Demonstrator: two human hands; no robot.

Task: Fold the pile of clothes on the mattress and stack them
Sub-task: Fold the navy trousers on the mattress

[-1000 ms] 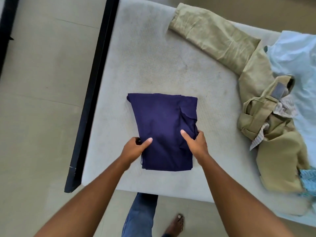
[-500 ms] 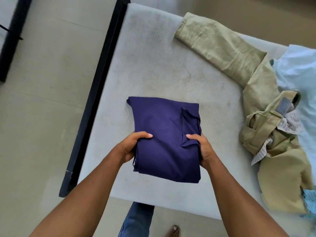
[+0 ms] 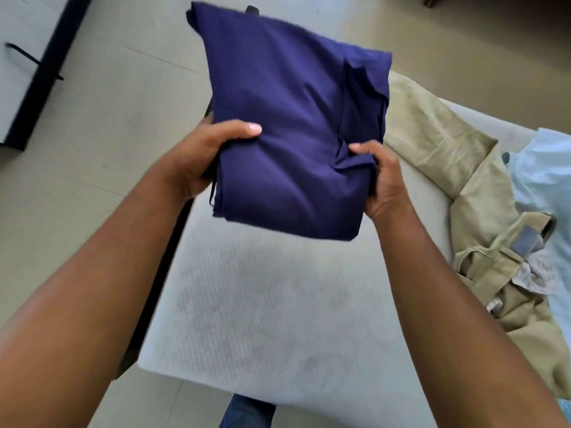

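Left hand point(image 3: 197, 156) and right hand point(image 3: 381, 177) grip the folded navy cloth point(image 3: 287, 118) by its sides, clear above the mattress point(image 3: 278, 319); khaki trousers point(image 3: 482, 211) lie right.

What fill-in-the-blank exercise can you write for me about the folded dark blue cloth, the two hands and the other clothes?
The folded navy garment is held ____ the mattress, not resting on it.
The left hand and the right hand each press a ____ on its upper side.
The unfolded khaki trousers lie on the person's ____ side.
Missing words: above, thumb, right.
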